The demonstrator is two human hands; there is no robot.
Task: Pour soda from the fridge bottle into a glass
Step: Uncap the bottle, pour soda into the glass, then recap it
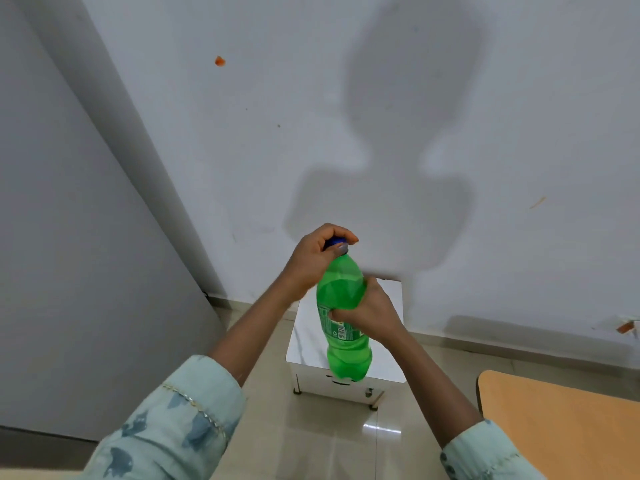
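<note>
A green plastic soda bottle point(343, 296) with a blue cap point(335, 241) is held upright in the air in front of me, above a small white stool. My right hand point(369, 313) wraps around the bottle's middle, over the label. My left hand point(313, 259) is closed over the cap at the top, thumb and fingers around it. No glass is in view.
A small white stool point(388, 362) stands on the tiled floor against the white wall, below the bottle. A grey fridge side or door point(69, 271) fills the left. An orange-tan table corner point(561, 424) sits at the lower right.
</note>
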